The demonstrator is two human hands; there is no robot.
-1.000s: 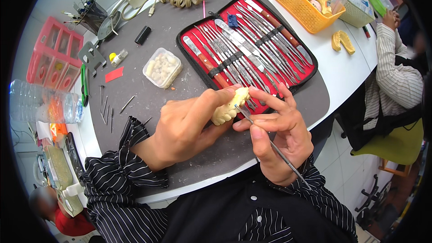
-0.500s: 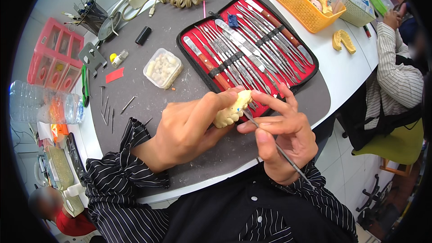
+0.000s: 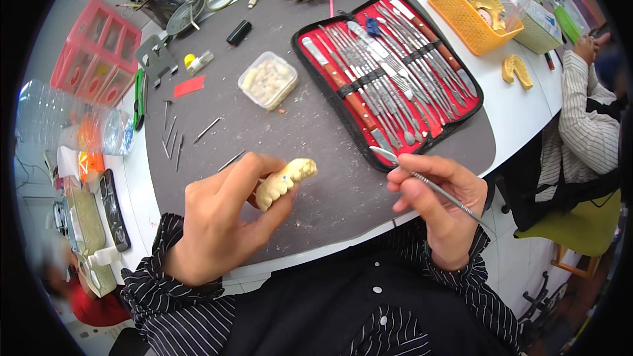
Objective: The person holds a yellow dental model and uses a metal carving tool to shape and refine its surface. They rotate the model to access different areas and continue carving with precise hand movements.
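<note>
Between the thumb and fingers of my left hand point(image 3: 227, 214) is a pale yellow dental cast point(image 3: 285, 183), its row of teeth showing and a small blue mark on it. My right hand point(image 3: 445, 201) grips a metal wax carver point(image 3: 443, 192) like a pen, its leaf-shaped blade pointing up and left, apart from the cast. Just beyond the blade lies an unzipped black tool case point(image 3: 393, 69) with a red lining, filled with metal carvers and wooden-handled spatulas. A clear plastic box point(image 3: 268, 80) of tooth-like pieces stands beyond my left hand.
Several small burs point(image 3: 207, 130) lie on the grey mat point(image 3: 336, 214) at left. Nearby are a red strip point(image 3: 190, 86), a small bottle point(image 3: 198, 61) and a pink drawer unit point(image 3: 95, 53). An orange basket point(image 3: 461, 16) and another yellow cast point(image 3: 517, 72) sit far right, near another person point(image 3: 587, 118).
My hands have moved apart: the left went left and down with the dental cast, the right drew the carver's tip away from it. The whole view has shifted slightly.
</note>
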